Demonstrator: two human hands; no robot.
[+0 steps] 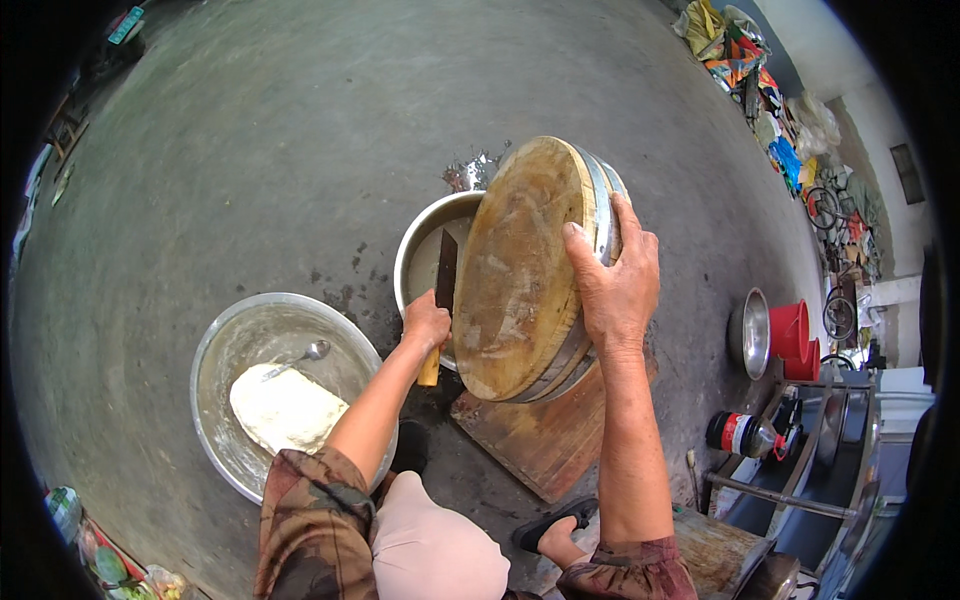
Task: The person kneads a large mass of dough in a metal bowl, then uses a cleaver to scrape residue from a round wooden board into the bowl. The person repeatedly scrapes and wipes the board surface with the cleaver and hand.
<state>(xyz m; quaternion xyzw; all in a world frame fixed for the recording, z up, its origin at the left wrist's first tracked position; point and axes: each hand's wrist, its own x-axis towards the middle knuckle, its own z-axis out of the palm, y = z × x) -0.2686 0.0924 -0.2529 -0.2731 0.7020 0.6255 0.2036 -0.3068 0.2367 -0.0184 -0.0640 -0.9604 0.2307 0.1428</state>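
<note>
My left hand (pixel 427 322) grips a cleaver by its wooden handle (pixel 429 369), the dark blade (pixel 446 270) pointing away from me beside the board's left edge. In my right hand (pixel 619 281) is the rim of a thick round wooden chopping block (pixel 521 277), bound with metal bands and tilted up on its side. Its damp, stained face is turned to the left. Behind the block, and partly hidden by it, a metal basin (pixel 405 247) holds cloudy water. A wooden board (pixel 540 442) lies on the floor under the block's near side.
At the left, a large metal basin (pixel 217 330) holds white dough (pixel 285 412) and a metal spoon (pixel 316 350). To the right are a steel bowl (pixel 754 334), red buckets (pixel 789 330), a dark bottle (pixel 739 433) and a metal rack (pixel 787 499). Water wets the concrete floor (pixel 315 150) nearby.
</note>
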